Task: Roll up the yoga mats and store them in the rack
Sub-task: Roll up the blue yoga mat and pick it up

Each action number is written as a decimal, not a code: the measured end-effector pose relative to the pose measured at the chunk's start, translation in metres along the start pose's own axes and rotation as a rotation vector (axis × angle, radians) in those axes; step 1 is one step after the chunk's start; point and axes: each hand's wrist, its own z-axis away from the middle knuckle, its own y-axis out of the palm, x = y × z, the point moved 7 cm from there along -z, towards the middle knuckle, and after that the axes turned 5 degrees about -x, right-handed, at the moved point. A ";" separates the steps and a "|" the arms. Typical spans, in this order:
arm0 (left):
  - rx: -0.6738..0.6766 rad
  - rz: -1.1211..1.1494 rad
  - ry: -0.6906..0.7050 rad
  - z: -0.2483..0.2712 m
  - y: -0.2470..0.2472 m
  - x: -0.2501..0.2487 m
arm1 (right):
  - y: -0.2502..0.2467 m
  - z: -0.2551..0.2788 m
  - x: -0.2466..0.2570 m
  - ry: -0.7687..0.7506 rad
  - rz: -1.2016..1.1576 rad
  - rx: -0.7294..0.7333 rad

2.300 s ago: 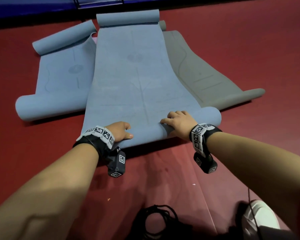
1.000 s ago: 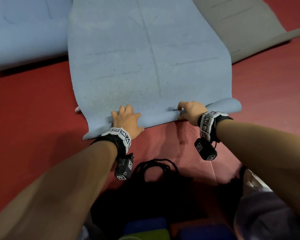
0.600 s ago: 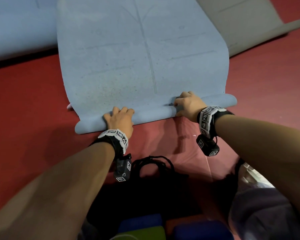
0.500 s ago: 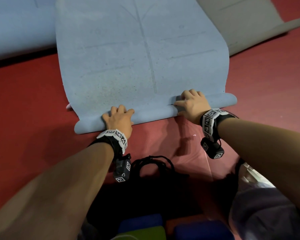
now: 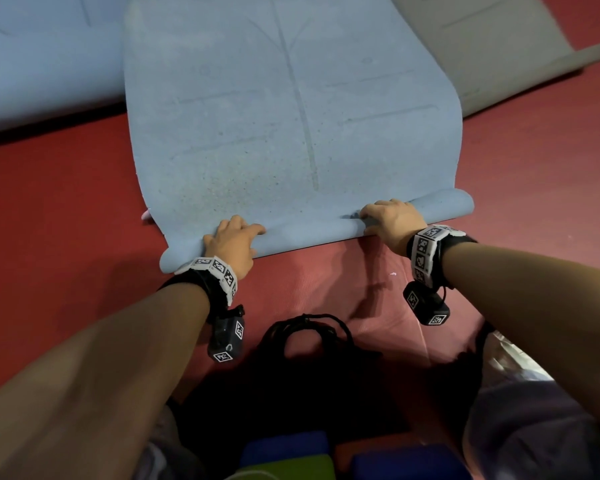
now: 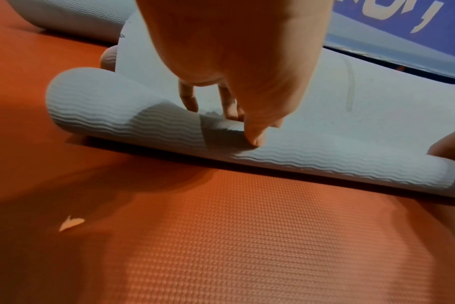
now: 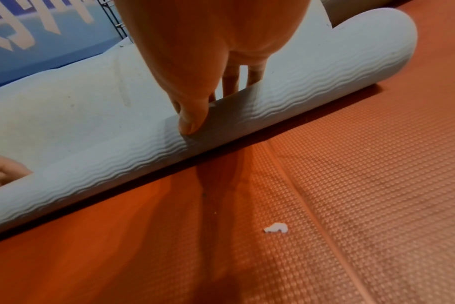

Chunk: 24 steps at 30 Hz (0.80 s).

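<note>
I see a red textured floor [image 5: 66, 209] under everything; at its far left lies a light blue mat [image 5: 49, 64]; in the middle the blue yoga mat [image 5: 257, 116] lies flat, its near end curled into a roll; my left hand [image 5: 231, 242] curls over the roll's left part, thumb pressed on the ribbed underside; my right hand [image 5: 392, 220] grips its right part likewise; a grey mat [image 5: 482, 46] lies far right; a blue lettered banner [image 6: 403, 26] lines the wall.

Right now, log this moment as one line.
stage: rolling | mat: near end rolled, rest flat | left hand: grips roll | right hand: grips roll | rack: not seen
</note>
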 end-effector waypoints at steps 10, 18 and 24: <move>0.101 -0.002 -0.007 0.001 0.006 0.001 | 0.002 0.004 -0.002 -0.001 -0.127 0.116; 0.184 0.098 -0.030 0.005 0.009 0.001 | -0.001 0.007 -0.004 0.007 -0.142 0.177; 0.305 0.198 0.025 0.004 0.015 -0.004 | -0.002 0.007 -0.013 0.105 -0.215 0.239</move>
